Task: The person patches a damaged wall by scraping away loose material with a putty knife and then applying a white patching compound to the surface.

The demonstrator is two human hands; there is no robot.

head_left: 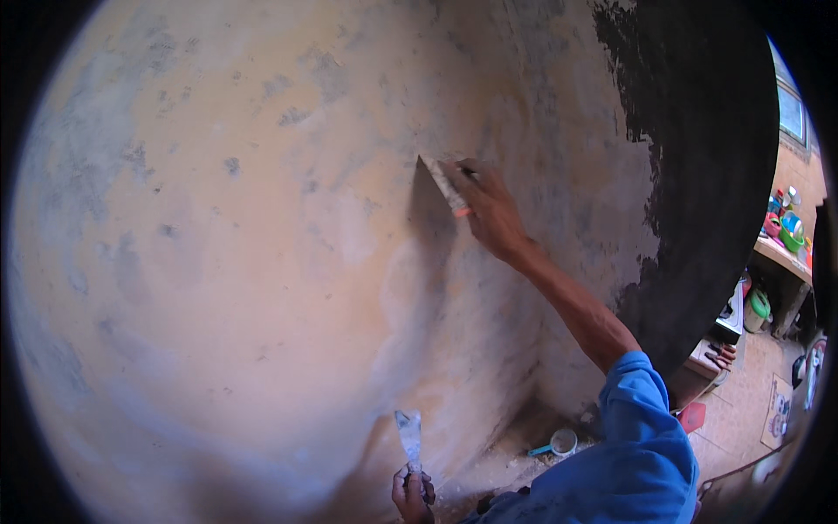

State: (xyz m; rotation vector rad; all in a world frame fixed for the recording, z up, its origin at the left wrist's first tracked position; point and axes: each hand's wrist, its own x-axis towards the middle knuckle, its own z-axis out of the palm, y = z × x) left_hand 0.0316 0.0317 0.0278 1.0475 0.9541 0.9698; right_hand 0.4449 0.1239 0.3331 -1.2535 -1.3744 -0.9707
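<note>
My right hand grips a wide putty blade with an orange end, held to the blotchy beige plaster wall a little above the middle of the view. Its shadow falls below and to the left. Low in the view, my left hand is closed round the handle of a narrower, smeared scraper, which points upward. My right forearm reaches up from a blue sleeve at the lower right.
A dark painted wall adjoins at right. A white container and a blue-handled item lie on the low surface at the wall's foot. Beyond the wall edge are a cluttered counter, a green-lidded bucket and a tiled floor.
</note>
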